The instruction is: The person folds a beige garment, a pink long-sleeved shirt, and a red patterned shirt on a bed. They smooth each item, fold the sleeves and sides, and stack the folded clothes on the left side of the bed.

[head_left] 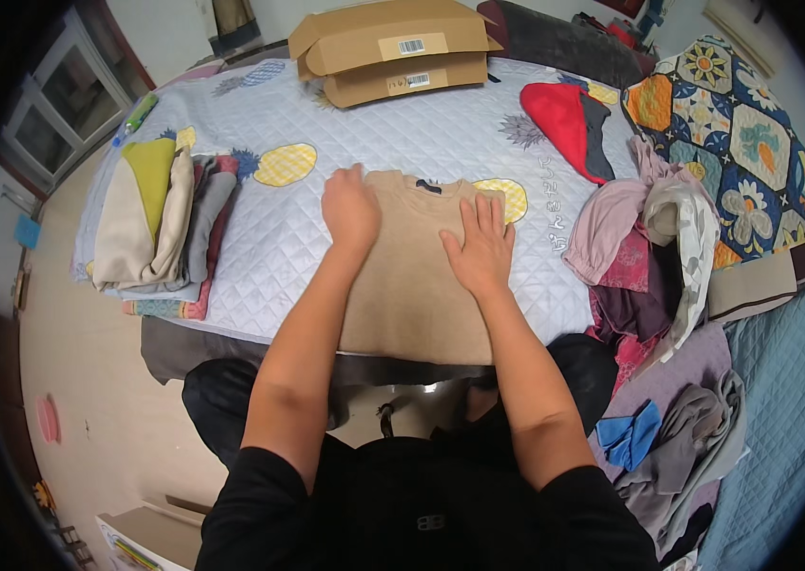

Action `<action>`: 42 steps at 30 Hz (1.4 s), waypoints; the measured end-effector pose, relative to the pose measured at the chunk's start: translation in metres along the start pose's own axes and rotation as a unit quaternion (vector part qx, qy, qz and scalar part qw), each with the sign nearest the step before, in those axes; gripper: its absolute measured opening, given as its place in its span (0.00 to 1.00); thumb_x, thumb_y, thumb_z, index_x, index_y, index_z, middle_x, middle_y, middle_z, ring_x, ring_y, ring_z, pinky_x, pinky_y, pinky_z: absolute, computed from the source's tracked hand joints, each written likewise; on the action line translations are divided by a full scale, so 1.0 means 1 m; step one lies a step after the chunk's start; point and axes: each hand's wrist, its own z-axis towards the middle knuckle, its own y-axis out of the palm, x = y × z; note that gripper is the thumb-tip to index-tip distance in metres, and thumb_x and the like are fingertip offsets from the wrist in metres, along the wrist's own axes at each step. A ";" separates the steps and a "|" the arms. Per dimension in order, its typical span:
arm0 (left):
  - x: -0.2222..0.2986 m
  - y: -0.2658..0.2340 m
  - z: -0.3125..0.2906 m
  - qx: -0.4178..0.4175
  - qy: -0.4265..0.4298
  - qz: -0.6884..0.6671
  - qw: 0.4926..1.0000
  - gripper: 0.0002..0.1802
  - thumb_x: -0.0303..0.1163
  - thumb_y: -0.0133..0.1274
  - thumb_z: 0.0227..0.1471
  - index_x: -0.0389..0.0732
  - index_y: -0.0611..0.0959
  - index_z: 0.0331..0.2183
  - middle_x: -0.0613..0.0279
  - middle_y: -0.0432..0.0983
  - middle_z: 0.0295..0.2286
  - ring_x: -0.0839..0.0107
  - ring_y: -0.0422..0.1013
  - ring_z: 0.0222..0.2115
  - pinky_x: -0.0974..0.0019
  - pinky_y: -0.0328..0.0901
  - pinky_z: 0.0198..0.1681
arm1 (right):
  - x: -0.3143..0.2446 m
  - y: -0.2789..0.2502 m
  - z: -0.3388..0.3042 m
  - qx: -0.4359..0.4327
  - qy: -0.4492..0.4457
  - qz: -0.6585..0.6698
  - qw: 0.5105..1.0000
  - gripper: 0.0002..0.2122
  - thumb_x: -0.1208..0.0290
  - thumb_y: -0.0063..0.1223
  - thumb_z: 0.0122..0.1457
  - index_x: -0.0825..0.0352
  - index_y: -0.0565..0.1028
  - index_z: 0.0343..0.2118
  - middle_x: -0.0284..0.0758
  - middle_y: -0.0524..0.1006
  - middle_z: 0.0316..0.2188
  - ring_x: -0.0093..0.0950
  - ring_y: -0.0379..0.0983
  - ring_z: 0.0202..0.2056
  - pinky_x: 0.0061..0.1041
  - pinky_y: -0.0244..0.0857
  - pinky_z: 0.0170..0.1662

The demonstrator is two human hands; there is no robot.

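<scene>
A tan crew-neck sweater [415, 276] lies folded into a neat rectangle on the quilted bed cover, its neckline with a dark label facing away from me. My left hand [350, 211] is at the upper left shoulder of the sweater, fingers curled in at its edge; the fingertips are mostly hidden. Flat on the upper right part of the cloth rests my right hand [481, 247], fingers spread and nothing gripped. The sweater's lower end reaches the near edge of the bed.
Folded clothes [160, 228] are stacked at the left. Cardboard boxes [398, 52] stand at the back. To the right are a red and dark grey garment [564, 124], a heap of loose clothes [626, 233], a patterned cloth [745, 143] and a blue cloth [629, 436].
</scene>
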 end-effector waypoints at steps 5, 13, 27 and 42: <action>0.007 0.007 -0.056 -0.055 0.142 0.147 0.977 0.38 0.50 0.55 0.58 0.41 0.69 0.63 0.49 0.60 0.65 0.52 0.54 0.67 0.38 0.52 0.64 | -0.003 0.003 -0.005 0.012 -0.013 -0.001 1.000 0.33 0.48 0.52 0.62 0.60 0.65 0.67 0.40 0.53 0.72 0.40 0.41 0.73 0.57 0.37 0.70; -0.004 -0.009 -0.057 -0.118 0.078 0.125 0.982 0.46 0.58 0.50 0.60 0.42 0.58 0.69 0.51 0.46 0.70 0.50 0.48 0.69 0.39 0.44 0.69 | 0.004 0.006 0.002 0.003 0.048 0.033 0.998 0.37 0.44 0.49 0.63 0.61 0.58 0.70 0.39 0.45 0.75 0.37 0.34 0.75 0.51 0.32 0.72; -0.013 -0.080 -0.217 -0.054 0.151 0.068 0.985 0.41 0.46 0.57 0.58 0.37 0.65 0.65 0.44 0.54 0.67 0.49 0.48 0.69 0.40 0.40 0.70 | -0.042 -0.049 -0.094 -0.063 0.043 -0.029 0.997 0.38 0.44 0.46 0.64 0.67 0.58 0.69 0.41 0.50 0.73 0.39 0.39 0.74 0.54 0.30 0.72; -0.021 -0.074 -0.229 -0.060 0.161 0.093 0.981 0.38 0.46 0.55 0.60 0.44 0.65 0.66 0.54 0.55 0.67 0.46 0.51 0.67 0.42 0.44 0.69 | -0.053 -0.037 -0.134 -0.012 -0.030 -0.005 0.999 0.35 0.45 0.52 0.62 0.60 0.63 0.68 0.40 0.56 0.71 0.40 0.46 0.72 0.50 0.34 0.72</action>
